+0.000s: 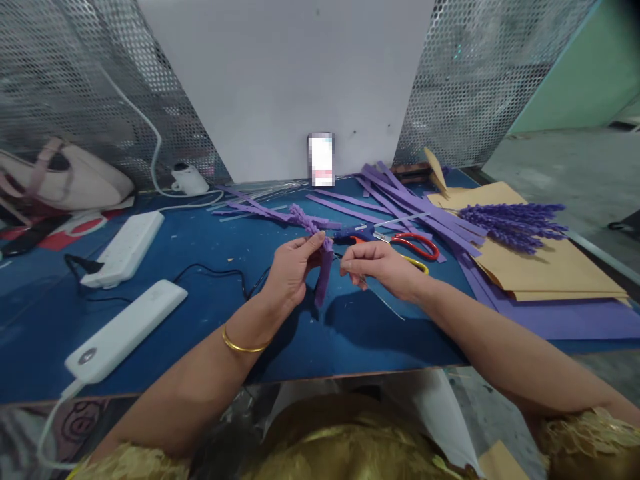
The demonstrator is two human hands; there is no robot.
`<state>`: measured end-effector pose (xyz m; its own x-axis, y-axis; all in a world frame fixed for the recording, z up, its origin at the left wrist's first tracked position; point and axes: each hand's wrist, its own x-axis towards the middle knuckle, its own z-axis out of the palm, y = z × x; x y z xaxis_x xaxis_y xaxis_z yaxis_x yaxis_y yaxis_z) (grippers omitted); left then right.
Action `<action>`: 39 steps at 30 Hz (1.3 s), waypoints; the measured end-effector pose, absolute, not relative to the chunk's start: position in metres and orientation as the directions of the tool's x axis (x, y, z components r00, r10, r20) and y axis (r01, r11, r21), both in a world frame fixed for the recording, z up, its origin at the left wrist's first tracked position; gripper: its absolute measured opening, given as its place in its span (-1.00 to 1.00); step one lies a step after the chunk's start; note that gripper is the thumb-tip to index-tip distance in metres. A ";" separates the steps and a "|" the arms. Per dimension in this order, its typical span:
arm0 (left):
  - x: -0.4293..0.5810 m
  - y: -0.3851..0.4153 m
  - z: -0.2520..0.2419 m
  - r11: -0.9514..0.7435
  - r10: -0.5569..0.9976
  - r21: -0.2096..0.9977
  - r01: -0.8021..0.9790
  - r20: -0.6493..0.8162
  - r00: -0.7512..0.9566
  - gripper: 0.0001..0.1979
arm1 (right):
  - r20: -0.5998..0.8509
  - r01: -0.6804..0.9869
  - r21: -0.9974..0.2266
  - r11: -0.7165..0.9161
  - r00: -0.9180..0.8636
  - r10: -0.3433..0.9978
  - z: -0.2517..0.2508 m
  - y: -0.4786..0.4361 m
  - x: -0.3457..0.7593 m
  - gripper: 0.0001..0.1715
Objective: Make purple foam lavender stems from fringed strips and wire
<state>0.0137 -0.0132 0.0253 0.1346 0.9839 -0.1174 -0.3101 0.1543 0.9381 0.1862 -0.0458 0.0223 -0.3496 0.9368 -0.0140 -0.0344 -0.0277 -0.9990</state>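
Observation:
My left hand (293, 267) pinches a purple paper lavender flower (303, 219) between thumb and fingers, its fringed head pointing up and away. From that grip a loose purple strip (324, 283) hangs toward me. Just to the right, my right hand (375, 268) is closed in a pinch on a thin wire stem (387, 303), whose free end slants down to the right. Whether the stem reaches the flower is hidden by the fingers. Behind my hands lies a blue glue gun (356, 231), partly covered. Scissors with red and yellow handles (417, 245) rest beside it.
Purple paper strips (415, 200) spread across the back right. Finished lavender stems (515, 223) lie on brown paper (545, 273). A phone (321, 160) leans on the back panel. On the left are a power strip (127, 247), a white charging device (125, 330) and a handbag (75, 173).

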 end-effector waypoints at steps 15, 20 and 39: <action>0.010 -0.005 0.025 0.158 0.987 0.891 -0.426 -0.126 0.102 -0.61 | -0.003 -0.100 -0.994 -0.038 -0.333 0.943 0.017 -0.044 0.189 -0.81; 0.008 -0.004 0.026 0.110 0.993 0.907 -0.406 -0.115 0.013 -0.64 | 0.005 -0.091 -0.995 -0.030 -0.367 0.930 0.012 -0.044 0.189 -0.83; -0.005 0.011 0.034 0.004 0.995 0.861 -0.508 -0.056 -0.087 -0.62 | 0.092 -0.052 -0.995 0.080 -0.297 0.950 0.012 -0.044 0.191 -0.81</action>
<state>-0.0050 0.0114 0.0338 -0.0867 0.9946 -0.0562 -0.5083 0.0044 0.8612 0.1912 -0.0441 0.0117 -0.2973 0.9503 0.0924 -0.0519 0.0805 -0.9954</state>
